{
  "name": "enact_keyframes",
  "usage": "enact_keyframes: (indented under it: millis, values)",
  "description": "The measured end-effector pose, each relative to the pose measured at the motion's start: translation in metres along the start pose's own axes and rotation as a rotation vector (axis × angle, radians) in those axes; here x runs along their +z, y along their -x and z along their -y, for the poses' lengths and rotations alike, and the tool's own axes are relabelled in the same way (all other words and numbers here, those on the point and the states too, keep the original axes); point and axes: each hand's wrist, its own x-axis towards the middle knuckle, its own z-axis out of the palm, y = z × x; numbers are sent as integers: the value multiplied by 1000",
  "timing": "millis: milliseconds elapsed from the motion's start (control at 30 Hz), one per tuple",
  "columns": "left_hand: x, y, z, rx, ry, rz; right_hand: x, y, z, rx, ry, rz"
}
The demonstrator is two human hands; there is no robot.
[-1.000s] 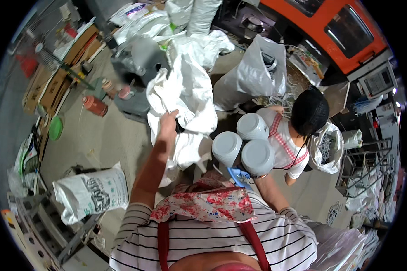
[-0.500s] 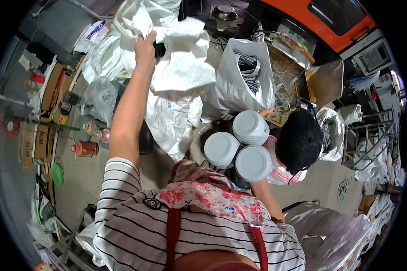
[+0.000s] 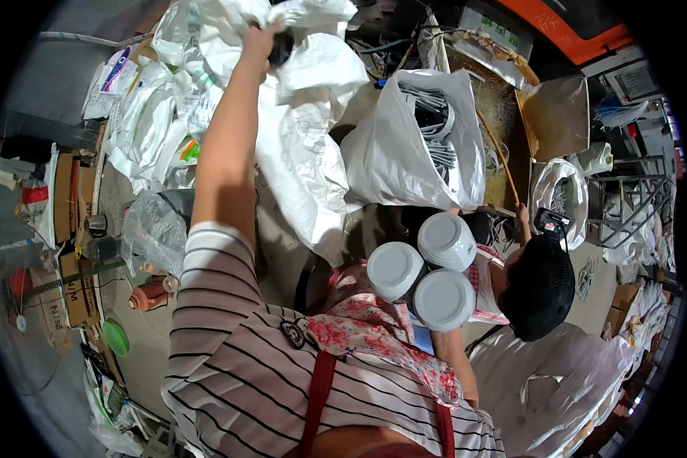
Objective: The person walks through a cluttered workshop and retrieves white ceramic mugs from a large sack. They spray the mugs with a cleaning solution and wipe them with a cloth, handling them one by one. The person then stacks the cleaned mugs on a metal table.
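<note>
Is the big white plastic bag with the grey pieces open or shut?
Open: the white plastic bag gapes at its mouth, showing the grey pieces inside.

Large white woven sack [image 3: 298, 145], crumpled, hanging down from its raised top edge

Left hand [image 3: 263, 38] raised, grip closed on white sack [image 3: 298, 153]; three white lids [image 3: 424, 267] below.

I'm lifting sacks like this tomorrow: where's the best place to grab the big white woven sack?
Probably at its bunched top edge, from above, where the left hand already grips. The big white woven sack hangs limp below, so gathered fabric offers the firmest hold.
</note>
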Motion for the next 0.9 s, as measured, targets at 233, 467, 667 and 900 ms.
enact_keyframes:
  millis: [233,467,667,900]
  values:
    - [-8,18,103,-422,379,135,3,-12,-20,104,-240,34]
    - [-60,206,172,-858,642,126,-25,10,-21,-285,684,499]
    - [-69,430,211,-1037,396,-19,-73,49,-16,-318,621,673]
    - [-6,648,200,-1311,202,136,-203,182,37,-569,754,522]
